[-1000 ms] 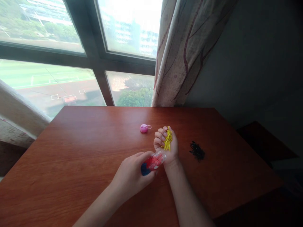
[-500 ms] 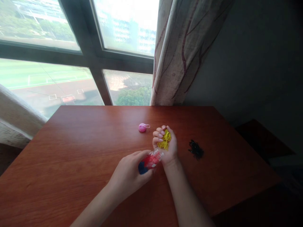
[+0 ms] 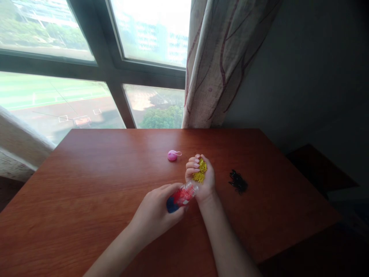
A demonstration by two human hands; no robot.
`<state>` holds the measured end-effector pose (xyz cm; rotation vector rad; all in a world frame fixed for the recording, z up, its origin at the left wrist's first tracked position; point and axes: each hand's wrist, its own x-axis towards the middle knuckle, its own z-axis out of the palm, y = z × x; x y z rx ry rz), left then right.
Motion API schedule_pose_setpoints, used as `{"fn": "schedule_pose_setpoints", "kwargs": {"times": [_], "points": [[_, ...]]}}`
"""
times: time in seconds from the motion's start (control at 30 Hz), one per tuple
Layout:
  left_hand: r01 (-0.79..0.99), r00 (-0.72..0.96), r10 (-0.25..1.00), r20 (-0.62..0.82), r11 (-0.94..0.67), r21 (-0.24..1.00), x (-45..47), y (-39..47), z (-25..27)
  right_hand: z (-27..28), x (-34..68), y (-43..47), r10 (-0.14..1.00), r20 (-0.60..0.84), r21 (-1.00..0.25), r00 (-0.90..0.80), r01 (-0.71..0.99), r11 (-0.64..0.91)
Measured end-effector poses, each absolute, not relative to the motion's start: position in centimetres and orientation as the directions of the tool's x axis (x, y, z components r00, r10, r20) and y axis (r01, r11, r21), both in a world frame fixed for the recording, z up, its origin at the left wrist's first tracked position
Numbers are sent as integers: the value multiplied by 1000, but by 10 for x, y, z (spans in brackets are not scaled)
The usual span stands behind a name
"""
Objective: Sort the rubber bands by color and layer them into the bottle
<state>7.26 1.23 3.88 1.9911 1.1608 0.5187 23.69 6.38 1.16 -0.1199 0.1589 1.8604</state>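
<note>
My left hand is wrapped round a small clear bottle, tilted with its open mouth towards my right palm. Red and dark blue contents show through its wall. My right hand is turned palm up, its fingers curled over a clump of small yellow rubber bands. The bottle's mouth is by the heel of that palm; whether they touch I cannot tell. Beyond the hands, a pink lid with a loop lies on the table. To the right is a loose pile of small black bands.
The brown wooden table reaches to a window at the back. A patterned curtain hangs behind the table's far edge, and another curtain is at the left. The right side is in shadow.
My view has shifted very slightly. The bottle and both hands keep nearly the same pose, and the yellow bands sit a little differently in my right palm.
</note>
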Motion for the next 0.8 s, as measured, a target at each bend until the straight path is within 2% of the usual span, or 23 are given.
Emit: {"fn": "schedule_pose_setpoints", "kwargs": {"times": [0.4, 0.63, 0.8], "points": [[552, 490, 870, -45, -270, 789, 71, 13, 41, 26, 227, 61, 981, -179, -280, -74, -952, -123], [541, 513, 854, -84, -246, 804, 69, 14, 44, 30, 225, 57, 996, -87, -415, -2, -909, -38], [530, 504, 860, -78, -237, 814, 70, 15, 44, 32, 222, 55, 998, -62, -481, -5, -876, -34]]}}
